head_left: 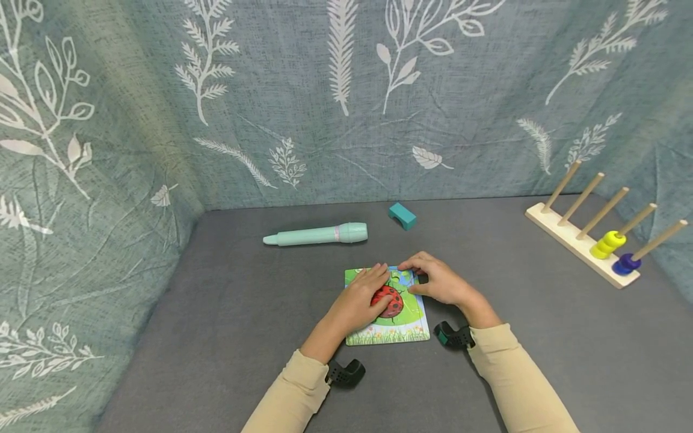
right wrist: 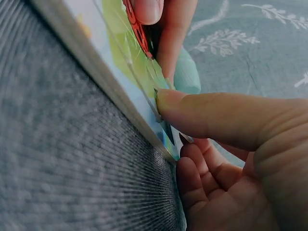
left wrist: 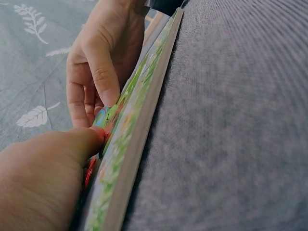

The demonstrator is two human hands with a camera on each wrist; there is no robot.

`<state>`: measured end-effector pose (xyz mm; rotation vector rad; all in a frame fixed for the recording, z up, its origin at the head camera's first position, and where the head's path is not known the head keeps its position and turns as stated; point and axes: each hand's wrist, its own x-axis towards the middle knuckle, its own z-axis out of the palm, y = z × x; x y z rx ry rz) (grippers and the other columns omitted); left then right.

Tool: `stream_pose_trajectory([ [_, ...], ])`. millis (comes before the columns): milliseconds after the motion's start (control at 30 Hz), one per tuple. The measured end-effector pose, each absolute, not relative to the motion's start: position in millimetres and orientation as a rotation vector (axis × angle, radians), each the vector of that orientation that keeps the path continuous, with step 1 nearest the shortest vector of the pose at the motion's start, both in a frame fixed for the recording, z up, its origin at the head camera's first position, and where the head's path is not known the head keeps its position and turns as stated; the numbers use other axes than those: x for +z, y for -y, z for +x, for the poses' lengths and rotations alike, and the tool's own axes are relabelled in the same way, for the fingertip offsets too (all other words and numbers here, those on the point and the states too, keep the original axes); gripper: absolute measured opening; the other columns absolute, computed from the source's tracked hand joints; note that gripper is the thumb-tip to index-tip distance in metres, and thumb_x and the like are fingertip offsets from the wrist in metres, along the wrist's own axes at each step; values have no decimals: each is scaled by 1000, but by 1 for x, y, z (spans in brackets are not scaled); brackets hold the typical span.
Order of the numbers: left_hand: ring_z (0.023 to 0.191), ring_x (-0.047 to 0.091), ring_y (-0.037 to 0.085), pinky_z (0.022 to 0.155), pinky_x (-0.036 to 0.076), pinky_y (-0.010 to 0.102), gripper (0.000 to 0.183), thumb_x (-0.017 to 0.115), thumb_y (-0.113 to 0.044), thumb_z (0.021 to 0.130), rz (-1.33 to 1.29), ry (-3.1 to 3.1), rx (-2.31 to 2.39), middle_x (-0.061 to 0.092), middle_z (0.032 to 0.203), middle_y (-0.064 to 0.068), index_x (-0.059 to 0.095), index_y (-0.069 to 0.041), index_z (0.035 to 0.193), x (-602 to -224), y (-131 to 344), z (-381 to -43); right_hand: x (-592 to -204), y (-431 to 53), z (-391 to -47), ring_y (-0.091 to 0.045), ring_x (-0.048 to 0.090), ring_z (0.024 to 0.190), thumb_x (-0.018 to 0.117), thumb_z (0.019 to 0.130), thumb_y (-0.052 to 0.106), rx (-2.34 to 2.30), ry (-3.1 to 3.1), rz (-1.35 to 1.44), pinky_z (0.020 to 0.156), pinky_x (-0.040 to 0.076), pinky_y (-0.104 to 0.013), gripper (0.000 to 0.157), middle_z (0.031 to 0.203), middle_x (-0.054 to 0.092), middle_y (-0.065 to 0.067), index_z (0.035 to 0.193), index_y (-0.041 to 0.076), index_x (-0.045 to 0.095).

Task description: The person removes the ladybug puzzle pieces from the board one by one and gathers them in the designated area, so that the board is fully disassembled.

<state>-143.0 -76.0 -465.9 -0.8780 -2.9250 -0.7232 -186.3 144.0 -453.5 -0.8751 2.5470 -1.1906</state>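
A ladybug jigsaw puzzle [head_left: 387, 335] in a thin tray lies flat on the grey table, its flowery grass border facing me. My left hand [head_left: 354, 304] rests across its left side, fingers stretched out, thumb over the red ladybug [head_left: 393, 305]. At the top right corner, my right hand [head_left: 441, 284] pinches a puzzle piece [left wrist: 107, 114] between thumb and fingers. The right wrist view has the thumb [right wrist: 192, 113] on the piece's face and the fingers curled below, past the tray's edge. A dark gap shows beside the thumb. Part of the picture is hidden under both hands.
Beyond the puzzle lies a mint-green toy microphone-shaped stick [head_left: 316, 235]. A teal arched block [head_left: 402, 216] sits right of it. A wooden peg stand [head_left: 582, 243] with yellow rings [head_left: 607, 245] and blue rings [head_left: 626, 264] stands far right. A patterned curtain [head_left: 303, 108] hangs behind.
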Motion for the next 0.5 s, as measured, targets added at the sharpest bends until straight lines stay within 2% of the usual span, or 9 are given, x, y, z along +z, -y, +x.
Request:
stream_pose_trajectory([
  [267,142,31,19,121,22,37,54,53,-34,97,-865,2939,-723,37,151,7,44,-7,143,-466,76,-143,-452,-145,-186,-23,53,105,71,83,5,-1213,-2551,-861,91,49,-40,40,120,54,-12,122,3,61],
  [500,141,32,21,120,24,39,54,55,-33,97,-874,2930,-732,38,150,9,45,-5,141,-465,77,-142,-452,-146,-187,-25,53,107,71,82,4,-1251,-2545,-861,93,49,-43,41,121,54,-13,122,3,61],
])
